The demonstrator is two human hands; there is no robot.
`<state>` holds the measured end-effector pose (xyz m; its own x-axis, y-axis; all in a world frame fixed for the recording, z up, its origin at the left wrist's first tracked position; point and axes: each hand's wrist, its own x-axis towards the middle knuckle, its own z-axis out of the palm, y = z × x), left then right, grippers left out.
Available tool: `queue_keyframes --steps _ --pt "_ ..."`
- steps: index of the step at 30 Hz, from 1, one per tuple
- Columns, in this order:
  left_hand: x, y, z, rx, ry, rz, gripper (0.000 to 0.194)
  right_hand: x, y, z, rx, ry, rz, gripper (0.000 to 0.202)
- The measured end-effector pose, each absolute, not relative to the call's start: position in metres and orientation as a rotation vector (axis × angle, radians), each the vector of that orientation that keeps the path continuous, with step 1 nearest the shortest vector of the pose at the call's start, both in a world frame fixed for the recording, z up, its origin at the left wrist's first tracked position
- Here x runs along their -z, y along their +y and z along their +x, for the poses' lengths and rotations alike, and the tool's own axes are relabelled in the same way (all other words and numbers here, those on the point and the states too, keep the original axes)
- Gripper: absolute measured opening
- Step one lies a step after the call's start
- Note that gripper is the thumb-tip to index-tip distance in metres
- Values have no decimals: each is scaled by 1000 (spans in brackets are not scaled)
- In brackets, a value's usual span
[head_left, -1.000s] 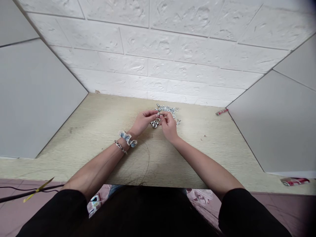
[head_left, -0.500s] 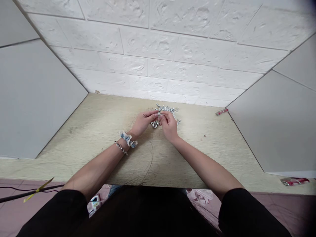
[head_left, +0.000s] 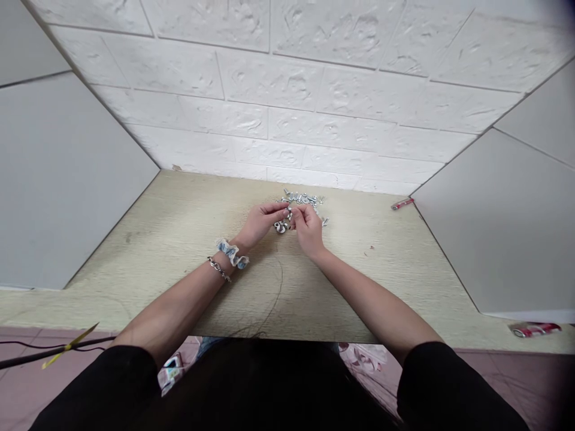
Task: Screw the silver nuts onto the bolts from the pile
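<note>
My left hand [head_left: 258, 225] and my right hand [head_left: 309, 232] meet over the middle of the board. Between their fingertips is a small shiny silver bolt [head_left: 289, 209], with what looks like a nut on it. Thumb and index finger of each hand pinch it, and my right fingers hide part of it. Just beyond my fingers lies a loose pile of silver bolts, nuts and washers [head_left: 305, 199]. Larger nuts [head_left: 281, 227] sit beneath, between my two hands. A few bolts [head_left: 325, 221] show to the right of my right hand.
A pale wooden tabletop [head_left: 197, 209] runs back to a white brick-patterned wall [head_left: 287, 90]. Grey panels [head_left: 81, 179] stand at left and right. Red batteries [head_left: 403, 204] lie by the right panel, another battery [head_left: 536, 330] near the front right edge. A black cable [head_left: 54, 353] hangs at lower left.
My right thumb and fingers have shifted slightly on the bolt and now cover more of it. My left hand stays almost in place, and the pile looks the same.
</note>
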<state>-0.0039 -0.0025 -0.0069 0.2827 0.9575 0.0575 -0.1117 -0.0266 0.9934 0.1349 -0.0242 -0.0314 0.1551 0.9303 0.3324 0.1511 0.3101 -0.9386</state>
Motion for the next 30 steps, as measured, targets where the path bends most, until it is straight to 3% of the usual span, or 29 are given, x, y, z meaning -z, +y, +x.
queue_keyframes --steps 9,30 --pt "5 -6 -4 -1002 861 1358 35 28 -26 137 -755 -1312 -1180 49" --pt "5 -7 -2 -1033 925 1360 32 30 -26 138 -776 -1296 -1175 61"
